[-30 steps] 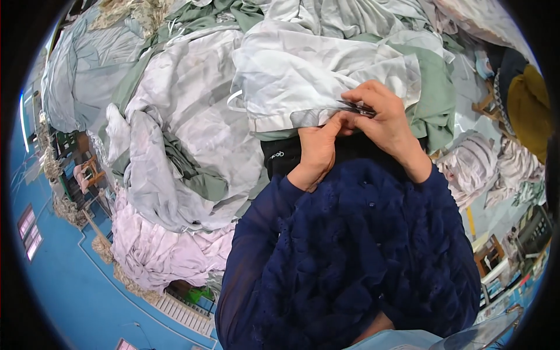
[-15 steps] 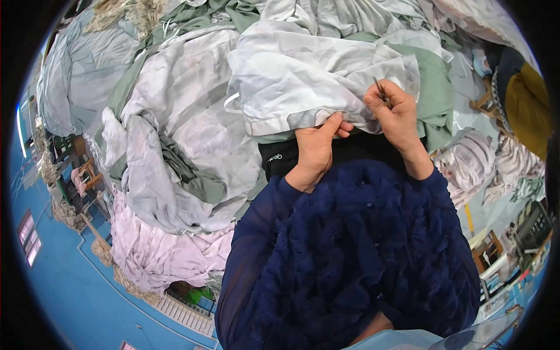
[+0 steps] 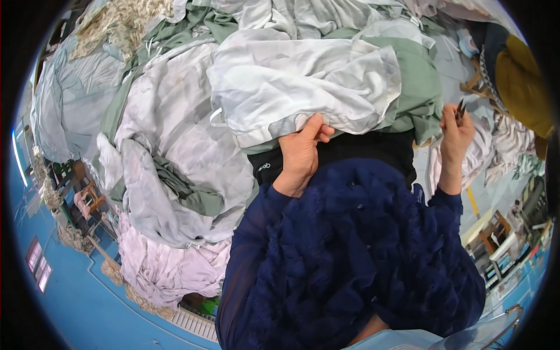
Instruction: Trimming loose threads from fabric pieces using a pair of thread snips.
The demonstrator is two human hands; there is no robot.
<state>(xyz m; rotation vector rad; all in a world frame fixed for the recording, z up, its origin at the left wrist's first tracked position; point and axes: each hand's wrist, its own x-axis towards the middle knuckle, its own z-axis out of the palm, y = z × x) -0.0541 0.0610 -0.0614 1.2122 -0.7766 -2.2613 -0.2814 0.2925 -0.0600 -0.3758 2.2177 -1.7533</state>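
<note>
My left hand (image 3: 299, 153) pinches the near hem of a white, faintly patterned cloth (image 3: 303, 76) with thumb and fingers. The cloth lies folded over my lap, a green fabric (image 3: 417, 87) showing beneath and to its right. A thin white loop (image 3: 217, 117) sticks out from its left edge. Off to the right, clear of the cloth, my right hand (image 3: 457, 133) is closed around small dark thread snips (image 3: 461, 109). Their two pointed tips face up and stand slightly apart; the fingers cover the rest.
A large heap of white and green cloth (image 3: 169, 116) spreads to my left, with pink cloth (image 3: 175, 268) lower down. Beyond my right hand lie pale bundles (image 3: 475, 143) on the floor. A wooden stool (image 3: 484, 87) and a mustard-coloured cloth (image 3: 525, 81) are at the far right.
My right hand with the snips has moved away from the cloth, out to the right and slightly down. My left hand keeps its pinch on the hem.
</note>
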